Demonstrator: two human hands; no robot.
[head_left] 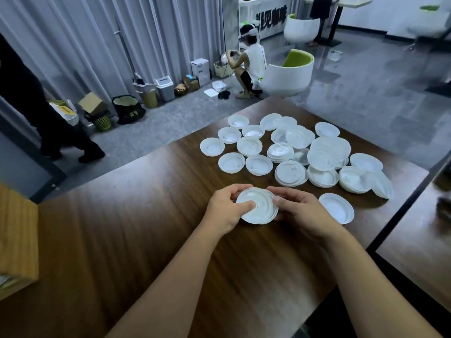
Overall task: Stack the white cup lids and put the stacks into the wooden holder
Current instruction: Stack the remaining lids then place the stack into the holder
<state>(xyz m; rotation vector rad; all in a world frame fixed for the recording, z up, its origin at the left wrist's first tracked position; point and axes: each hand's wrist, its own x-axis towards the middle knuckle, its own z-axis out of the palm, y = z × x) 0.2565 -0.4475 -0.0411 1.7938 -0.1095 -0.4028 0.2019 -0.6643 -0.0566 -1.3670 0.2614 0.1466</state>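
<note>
Both hands are on a small stack of lids (257,205) just above the dark tabletop (136,230), the left hand (225,209) curled round its near-left rim with the thumb pressed on top, the right hand (301,212) gripping the opposite rim with bent fingers (280,195). This looks like the stacking step, the lids being squared up and nested. Beyond them the loose lids (288,152) lie scattered and partly overlapping, some already in short piles, and a single lid (336,208) sits just beside the right hand. The wooden holder (17,240) appears to be the box at the far left edge, well apart. Next, I'd judge, another lid gets added, or the stack is carried left to the holder.
</note>
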